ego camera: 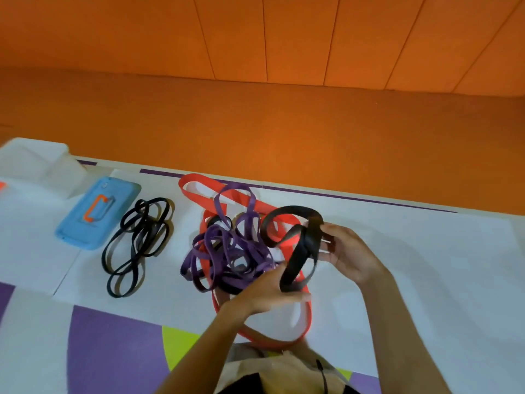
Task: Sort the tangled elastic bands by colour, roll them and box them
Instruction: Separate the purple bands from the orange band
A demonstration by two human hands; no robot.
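Left hand (267, 291) and right hand (349, 251) are raised together: the wide black band (301, 245) is pinched low by the left thumb and fingers and gripped at its top by curled right fingers. Purple bands (227, 251) and red bands (204, 191) lie tangled beneath; thin black bands (136, 243) are laid apart beside a blue case (96, 211).

Separate bands (133, 251) left of tangle (227, 251)
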